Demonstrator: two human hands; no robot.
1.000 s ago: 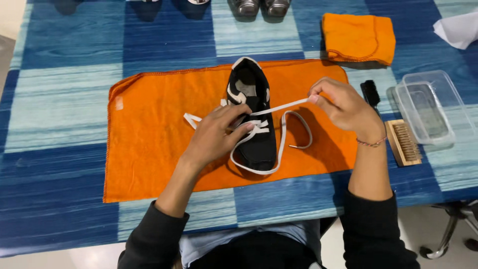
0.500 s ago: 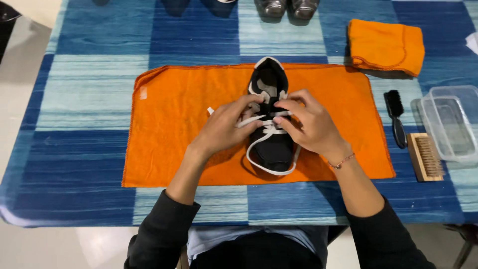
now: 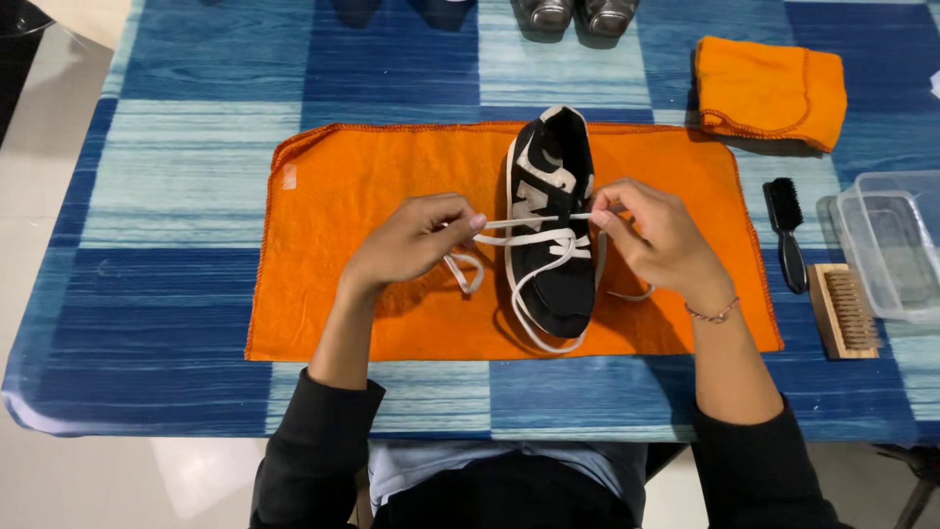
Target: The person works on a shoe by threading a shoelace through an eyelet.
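Shoe [image 3: 550, 230] is lying mid-table on an orange cloth [image 3: 372, 186], long axis running near-far, toe toward the person, heel far. White lace [image 3: 534, 221] is crossing the shoe left-right, at right angles to that axis, stretched between both hands.

Left hand [image 3: 409, 245] is sitting left of the shoe, fingers [image 3: 460, 217] pinching one lace end; a slack loop is hanging just below it on the cloth. Right hand [image 3: 658, 240] is sitting right of the shoe, fingers closed on the other end, touching the shoe's side. Right hand is nearer the shoe; left is a bit apart.

Surroundings: black brush [image 3: 786, 233] and wooden brush [image 3: 842, 310] lying right of the cloth; clear tub [image 3: 896, 250] at far right edge; folded orange cloth [image 3: 772, 83] far right; more shoes [image 3: 578, 15] at far edge, partly cut off. Blue check table cover [image 3: 176, 176] underneath.
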